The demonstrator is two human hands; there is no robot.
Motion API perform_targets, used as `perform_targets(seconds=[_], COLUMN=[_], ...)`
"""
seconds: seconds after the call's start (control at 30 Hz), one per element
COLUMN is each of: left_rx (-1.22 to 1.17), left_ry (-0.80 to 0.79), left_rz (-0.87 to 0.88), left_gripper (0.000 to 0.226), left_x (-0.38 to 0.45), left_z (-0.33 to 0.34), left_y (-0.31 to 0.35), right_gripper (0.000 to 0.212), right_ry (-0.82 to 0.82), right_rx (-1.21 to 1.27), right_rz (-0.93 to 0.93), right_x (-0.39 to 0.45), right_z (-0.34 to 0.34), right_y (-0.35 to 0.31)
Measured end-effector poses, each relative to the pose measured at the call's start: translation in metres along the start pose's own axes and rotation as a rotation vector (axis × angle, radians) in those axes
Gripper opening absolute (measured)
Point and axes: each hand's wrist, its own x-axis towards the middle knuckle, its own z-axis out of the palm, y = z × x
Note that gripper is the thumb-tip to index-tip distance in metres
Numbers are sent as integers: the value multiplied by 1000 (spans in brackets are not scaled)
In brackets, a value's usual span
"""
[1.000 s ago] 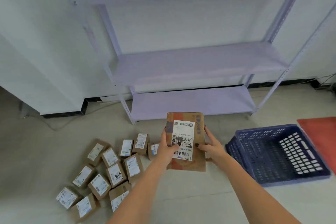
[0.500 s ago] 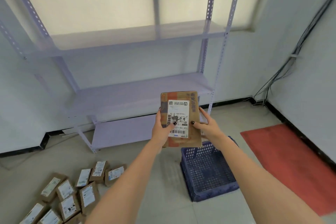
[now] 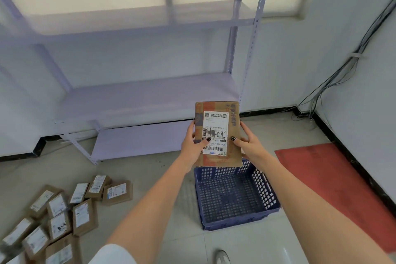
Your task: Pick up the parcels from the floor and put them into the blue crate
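I hold a flat brown cardboard parcel [image 3: 232,133] with a white shipping label upright in front of me, just above the far rim of the blue crate [image 3: 265,194]. My left hand [image 3: 192,146] grips its left edge with the thumb on the label. My right hand [image 3: 249,146] grips its right edge, thumb on the face. The perforated blue crate sits on the floor below my hands and holds nothing. Several more labelled parcels [image 3: 57,212] lie in a heap on the floor at the lower left.
A pale purple metal shelf rack [image 3: 132,100] stands against the wall behind. A red mat [image 3: 334,180] lies on the floor to the right of the crate. Cables [image 3: 334,83] run down the right wall corner. My shoe [image 3: 221,256] shows at the bottom.
My view has swung right and up, so the crate now lies under the parcel and the heap of parcels has slid to the lower left. Both hands keep hold of the parcel.
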Motion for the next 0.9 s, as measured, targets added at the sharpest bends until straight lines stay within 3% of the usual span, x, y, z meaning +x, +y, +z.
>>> perform_targets(seconds=[0.4, 0.53, 0.9], left_rx=[-48, -22, 139], left_ry=[43, 61, 179], left_rz=[-255, -357, -513], left_gripper=[76, 80, 81], left_x=[103, 124, 196], left_z=[83, 95, 112], left_y=[-123, -194, -454], right_gripper=[65, 67, 68], right_ry=[-125, -133, -226], right_rx=[-18, -5, 16], right_rz=[278, 396, 494], right_x=[126, 161, 289], right_z=[-68, -77, -64], right_y=[108, 186, 455])
